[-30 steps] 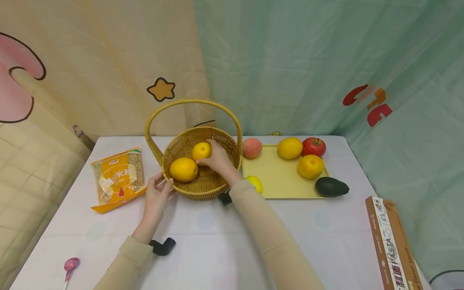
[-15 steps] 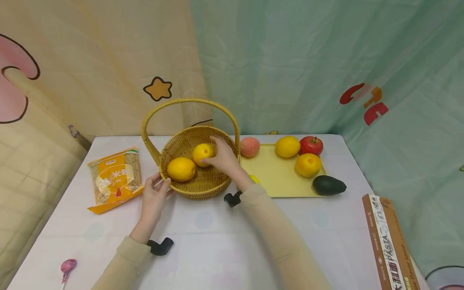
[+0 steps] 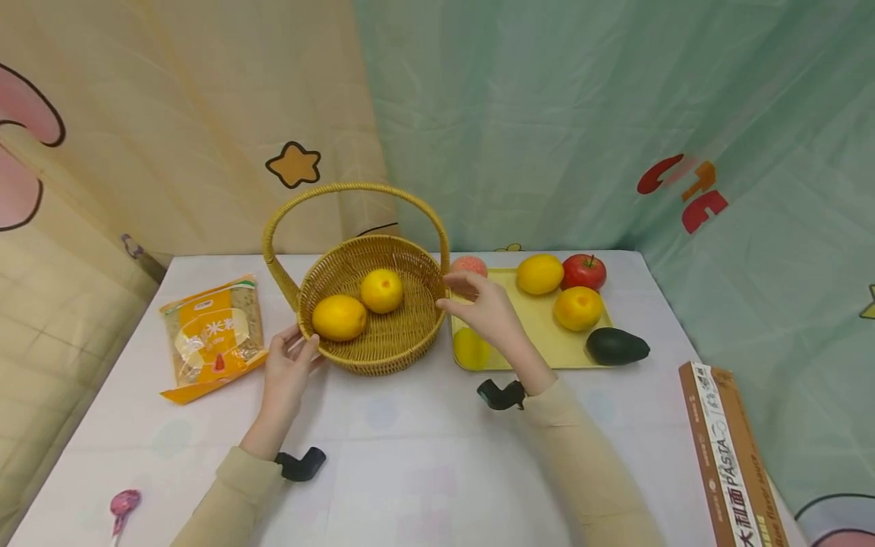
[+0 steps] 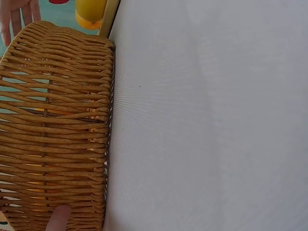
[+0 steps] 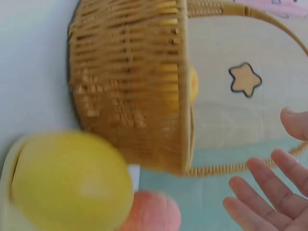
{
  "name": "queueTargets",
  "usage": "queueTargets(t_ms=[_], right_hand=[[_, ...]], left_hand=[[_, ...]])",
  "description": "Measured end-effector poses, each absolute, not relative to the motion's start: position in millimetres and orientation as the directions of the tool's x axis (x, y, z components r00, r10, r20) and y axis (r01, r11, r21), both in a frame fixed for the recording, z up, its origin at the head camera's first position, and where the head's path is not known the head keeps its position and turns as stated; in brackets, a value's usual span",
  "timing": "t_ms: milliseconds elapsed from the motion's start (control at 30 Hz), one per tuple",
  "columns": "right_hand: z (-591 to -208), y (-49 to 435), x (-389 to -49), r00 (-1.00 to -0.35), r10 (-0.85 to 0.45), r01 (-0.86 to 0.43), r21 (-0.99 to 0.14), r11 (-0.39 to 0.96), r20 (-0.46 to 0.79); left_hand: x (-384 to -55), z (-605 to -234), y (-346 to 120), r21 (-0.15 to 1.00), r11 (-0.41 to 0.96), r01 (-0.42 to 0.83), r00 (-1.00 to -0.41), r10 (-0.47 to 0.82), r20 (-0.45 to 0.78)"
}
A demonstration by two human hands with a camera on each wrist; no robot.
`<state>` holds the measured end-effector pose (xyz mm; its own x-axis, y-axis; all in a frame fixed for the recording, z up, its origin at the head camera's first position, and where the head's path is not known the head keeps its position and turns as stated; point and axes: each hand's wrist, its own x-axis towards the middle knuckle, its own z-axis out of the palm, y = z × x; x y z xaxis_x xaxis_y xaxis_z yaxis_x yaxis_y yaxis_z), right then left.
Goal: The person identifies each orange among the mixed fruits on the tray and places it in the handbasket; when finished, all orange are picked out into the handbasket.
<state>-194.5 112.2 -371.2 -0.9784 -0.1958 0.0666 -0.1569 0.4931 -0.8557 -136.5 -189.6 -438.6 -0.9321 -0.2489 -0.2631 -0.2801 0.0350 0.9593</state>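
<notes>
A round wicker basket with a tall arched handle stands left of the middle of the table. Inside it, a yellow oval fruit and a rounder orange-yellow fruit lie side by side. My left hand holds the basket at its front left; in the left wrist view the thumb touches the woven outer wall. Just beyond the right rim, my right hand is in the air with fingers spread and nothing in them. Below that hand, a yellow lemon-like fruit sits on a pale yellow tray.
On or beside the tray are a pink peach-like fruit, a yellow oval fruit, a red apple, an orange-yellow fruit and a dark green avocado. Around lie an orange food bag, a lollipop and a pasta box.
My right hand has let go of the rounder orange-yellow fruit in the basket and moved right, out past the rim. My left hand stays at the basket.
</notes>
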Motion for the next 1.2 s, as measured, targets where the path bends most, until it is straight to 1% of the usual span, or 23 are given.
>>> queueTargets(t_ms=[167, 400, 667, 800, 1033, 1200], right_hand=[[-371, 154, -190, -0.991, -0.114, -0.112, -0.881, 0.460, 0.066], [-373, 208, -184, -1.000, -0.009, 0.005, -0.876, 0.482, -0.011], [-372, 255, -173, -0.991, 0.130, 0.049, -0.830, 0.555, 0.028], [-370, 273, -172, -0.982, 0.186, 0.079, -0.818, 0.570, 0.035], [-374, 300, -174, -0.978, 0.206, 0.149, -0.771, 0.619, -0.024], [-381, 310, -179, -0.982, 0.159, 0.185, -0.722, 0.667, -0.104]], left_hand=[[-137, -439, -191, 0.959, 0.019, -0.282, -0.930, -0.251, -0.268], [-136, -439, -191, 0.958, 0.020, -0.287, -0.931, -0.242, -0.273], [-137, -439, -191, 0.956, 0.032, -0.291, -0.927, -0.257, -0.274], [-137, -438, -191, 0.956, 0.035, -0.293, -0.927, -0.257, -0.274], [-138, -438, -191, 0.954, 0.028, -0.298, -0.926, -0.252, -0.282], [-139, -439, -191, 0.953, 0.033, -0.301, -0.925, -0.255, -0.284]])
